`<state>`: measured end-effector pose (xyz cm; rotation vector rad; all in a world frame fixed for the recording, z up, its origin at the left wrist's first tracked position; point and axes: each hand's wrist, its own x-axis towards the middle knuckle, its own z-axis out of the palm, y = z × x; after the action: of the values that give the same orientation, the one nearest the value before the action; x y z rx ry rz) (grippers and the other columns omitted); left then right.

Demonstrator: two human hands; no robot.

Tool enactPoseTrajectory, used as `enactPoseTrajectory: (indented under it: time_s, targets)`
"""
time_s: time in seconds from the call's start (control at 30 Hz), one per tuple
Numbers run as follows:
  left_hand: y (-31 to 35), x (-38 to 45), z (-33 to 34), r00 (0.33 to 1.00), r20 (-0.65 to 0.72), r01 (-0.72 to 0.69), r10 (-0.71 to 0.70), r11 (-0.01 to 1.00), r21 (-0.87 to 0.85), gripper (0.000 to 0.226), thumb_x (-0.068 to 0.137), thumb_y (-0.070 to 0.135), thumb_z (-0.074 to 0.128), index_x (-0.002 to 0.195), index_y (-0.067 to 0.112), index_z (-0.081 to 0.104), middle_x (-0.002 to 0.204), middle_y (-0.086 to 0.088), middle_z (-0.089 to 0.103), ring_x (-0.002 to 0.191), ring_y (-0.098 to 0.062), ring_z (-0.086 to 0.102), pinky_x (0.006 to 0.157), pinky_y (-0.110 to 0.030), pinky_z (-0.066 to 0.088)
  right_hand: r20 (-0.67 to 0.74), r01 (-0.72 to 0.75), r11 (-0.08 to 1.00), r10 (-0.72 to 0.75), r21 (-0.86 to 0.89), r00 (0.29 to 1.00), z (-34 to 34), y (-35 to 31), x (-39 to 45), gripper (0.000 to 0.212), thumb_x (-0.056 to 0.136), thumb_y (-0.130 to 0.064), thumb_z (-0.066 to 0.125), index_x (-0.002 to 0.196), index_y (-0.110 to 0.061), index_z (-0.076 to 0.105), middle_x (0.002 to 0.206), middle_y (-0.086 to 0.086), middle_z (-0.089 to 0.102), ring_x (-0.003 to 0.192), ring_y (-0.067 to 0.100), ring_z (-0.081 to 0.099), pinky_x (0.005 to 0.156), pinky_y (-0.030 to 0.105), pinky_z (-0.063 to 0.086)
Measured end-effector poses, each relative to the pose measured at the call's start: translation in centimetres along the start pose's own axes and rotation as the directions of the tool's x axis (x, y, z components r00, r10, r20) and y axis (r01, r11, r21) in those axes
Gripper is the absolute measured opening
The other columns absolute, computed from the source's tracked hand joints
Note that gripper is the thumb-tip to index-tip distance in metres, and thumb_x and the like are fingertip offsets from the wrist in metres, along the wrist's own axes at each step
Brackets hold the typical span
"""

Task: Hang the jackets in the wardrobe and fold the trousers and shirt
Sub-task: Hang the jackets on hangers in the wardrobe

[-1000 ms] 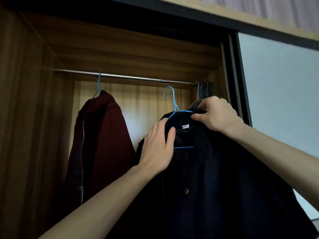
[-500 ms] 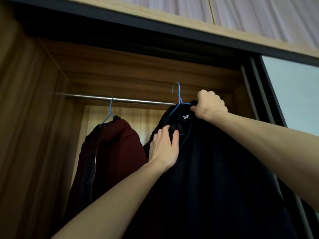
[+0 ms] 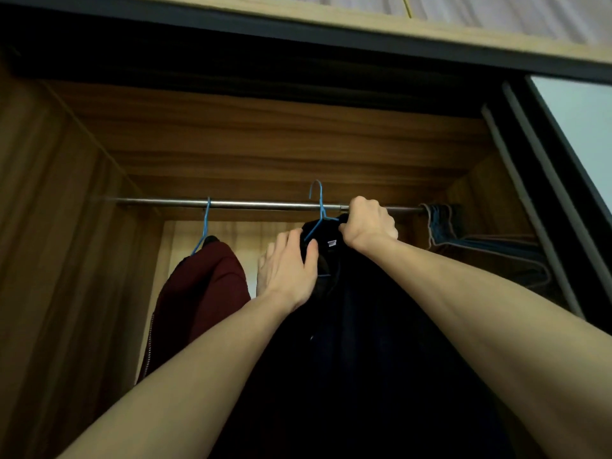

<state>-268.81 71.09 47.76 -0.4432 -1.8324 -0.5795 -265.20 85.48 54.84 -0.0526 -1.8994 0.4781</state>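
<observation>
A black jacket [image 3: 364, 342] sits on a blue wire hanger [image 3: 318, 207], raised to the metal rail [image 3: 258, 204] of the wardrobe. The hanger's hook crosses in front of the rail and reaches above it; whether it rests on the rail I cannot tell. My right hand [image 3: 371, 225] grips the jacket's collar and the hanger's right shoulder, just under the rail. My left hand [image 3: 288, 270] holds the jacket's left collar below the hook. A dark red jacket [image 3: 202, 293] hangs on another blue hanger [image 3: 204, 226] further left on the rail.
Several spare hangers [image 3: 443, 226] are bunched at the rail's right end. The wardrobe's wooden side wall [image 3: 59, 260] stands at the left, and a dark sliding door frame [image 3: 546, 193] borders the right. Rail between the two jackets is bare.
Both hands have lifted the black jacket and its hanger upward, from well under the rail to the rail's height. My view has tilted up. The red jacket has stayed in place.
</observation>
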Motion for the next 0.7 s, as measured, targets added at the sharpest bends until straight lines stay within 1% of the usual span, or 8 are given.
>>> enactPoseTrajectory:
  time_s: [0.13,0.27,0.37,0.5,0.7]
  targets:
    - [0.3,0.8,1.1,1.0,-0.02,-0.004,0.005,0.999,0.042,0.049,0.109,0.048,0.03,0.15,0.024,0.043,0.151,-0.001,0.047,0.136,-0.026,0.044,0.111,-0.043,0.034,0.003,0.011,1.0,-0.011,0.019,1.0,1.4,-0.4,1.0,0.022,0.096,-0.018,0.07,0.117,-0.014,0.064,0.122,0.011,0.066,0.114,0.034,0.065,0.076,0.038,0.046]
    - [0.3,0.7,2.2,0.999,0.006,-0.036,0.036,0.999,0.022,0.047,0.109,0.047,0.032,0.149,0.025,0.044,0.15,0.001,0.047,0.135,-0.025,0.045,0.11,-0.044,0.036,0.052,-0.036,0.998,0.033,0.045,0.998,2.6,-0.5,1.6,0.029,0.095,-0.022,0.072,0.122,-0.013,0.063,0.124,0.012,0.066,0.116,0.033,0.065,0.08,0.039,0.05]
    - [-0.3,0.5,2.3,0.998,0.031,-0.052,0.052,0.999,0.014,0.048,0.109,0.047,0.031,0.15,0.025,0.043,0.15,0.001,0.048,0.134,-0.025,0.046,0.111,-0.045,0.037,0.064,-0.069,0.995,0.065,0.066,0.996,2.9,-0.2,1.7,0.029,0.095,-0.022,0.073,0.121,-0.013,0.064,0.123,0.011,0.067,0.116,0.032,0.066,0.077,0.036,0.047]
    - [-0.7,-0.2,1.9,0.995,0.062,-0.075,0.074,0.997,0.004,0.045,0.109,0.046,0.035,0.148,0.026,0.044,0.147,0.002,0.049,0.13,-0.026,0.048,0.108,-0.046,0.039,0.091,-0.085,0.995,0.08,0.053,0.993,3.4,0.2,1.1,0.031,0.094,-0.022,0.074,0.121,-0.013,0.065,0.127,0.01,0.067,0.12,0.032,0.065,0.077,0.034,0.043]
    - [-0.9,-1.0,1.0,0.992,0.091,-0.085,0.085,0.996,-0.004,0.045,0.108,0.047,0.036,0.148,0.028,0.043,0.143,0.003,0.051,0.128,-0.025,0.051,0.106,-0.046,0.04,0.096,-0.071,0.997,0.072,-0.009,0.993,3.6,-0.2,-0.7,0.022,0.096,-0.022,0.071,0.116,-0.013,0.066,0.123,0.01,0.068,0.117,0.032,0.065,0.075,0.036,0.043]
